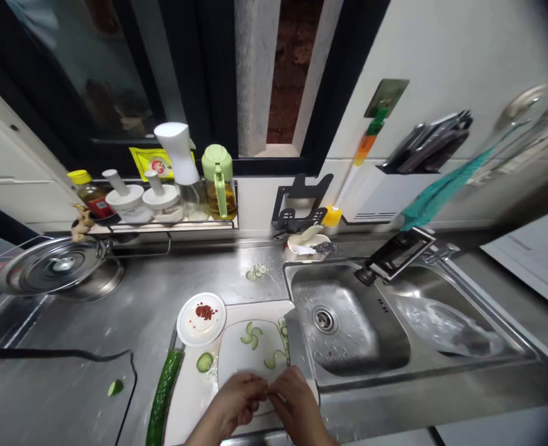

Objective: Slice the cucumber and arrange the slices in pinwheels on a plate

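My left hand [233, 404] and my right hand [296, 406] meet fingertip to fingertip over the near edge of a white square plate [236, 353]. Both are pinched closed; what they pinch is hidden. Several green cucumber slices [251, 336] lie arranged on the plate. The plate rests on a white cutting board [194, 396]. A round cucumber slice [204, 362] lies on the board left of the plate. A whole cucumber [163, 393] lies along the board's left edge. A small white dish with chopped red chili [201, 318] sits at the board's far left corner.
A steel sink [348, 322] with a plastic bag [441, 325] and a faucet [397, 254] lies to the right. Oil and seasoning bottles [181, 186] stand on a rack at the back. A pot lid [51, 266] sits far left. Cucumber scraps [256, 271] and an end piece [114, 388] lie on the counter.
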Demonstrator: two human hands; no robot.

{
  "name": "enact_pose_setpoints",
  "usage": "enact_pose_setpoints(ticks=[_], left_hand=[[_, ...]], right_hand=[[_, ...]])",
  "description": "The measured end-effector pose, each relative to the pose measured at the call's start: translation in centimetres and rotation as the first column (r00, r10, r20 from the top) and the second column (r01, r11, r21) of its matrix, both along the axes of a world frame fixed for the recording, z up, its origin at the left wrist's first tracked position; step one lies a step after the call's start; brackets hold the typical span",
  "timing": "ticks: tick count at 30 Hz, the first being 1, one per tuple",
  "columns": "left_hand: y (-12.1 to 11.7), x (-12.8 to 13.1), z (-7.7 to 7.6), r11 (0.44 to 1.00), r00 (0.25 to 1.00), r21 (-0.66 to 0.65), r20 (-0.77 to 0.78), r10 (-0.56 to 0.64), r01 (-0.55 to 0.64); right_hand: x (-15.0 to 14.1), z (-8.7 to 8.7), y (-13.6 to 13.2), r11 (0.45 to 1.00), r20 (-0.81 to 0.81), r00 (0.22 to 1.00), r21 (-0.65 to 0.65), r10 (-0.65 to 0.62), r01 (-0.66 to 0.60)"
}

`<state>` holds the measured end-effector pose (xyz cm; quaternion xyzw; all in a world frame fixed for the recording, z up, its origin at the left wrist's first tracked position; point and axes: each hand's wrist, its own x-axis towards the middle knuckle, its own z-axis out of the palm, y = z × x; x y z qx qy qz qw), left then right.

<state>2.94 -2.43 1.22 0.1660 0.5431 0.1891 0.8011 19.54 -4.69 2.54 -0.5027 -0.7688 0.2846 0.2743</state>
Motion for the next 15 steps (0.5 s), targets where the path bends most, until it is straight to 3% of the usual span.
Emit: enact_pose_setpoints(ticks=[4,8,12,15], left_hand=[[0.7,0.2,-0.6,1.0,1.0,0.001,-0.02,0.021,-0.021],[1.9,0.5,-1.7,0.993,0.988,0.105,-0.152,-0.035,0.051],[3.3,1.2,-2.4,0.91,0.902,0.34,-0.426,-0.077,0.238],[4.4,1.6,-2.3,0.844,0.85,0.429,-0.523,-0.059,0.322]], right_hand=[[0.6,-0.6,-0.2,0.999,-0.014,0.999,-0.025,-0.045,0.044],[0.8,-1.5,0.0,0.967,-0.008,0.979,-0.16,-0.202,0.199],[0.8,-2.0,0.5,0.899,0.078,0.934,-0.254,-0.349,0.357],[0.8,-2.1,1.0,0.894,0.119,0.928,-0.249,-0.353,0.372]])
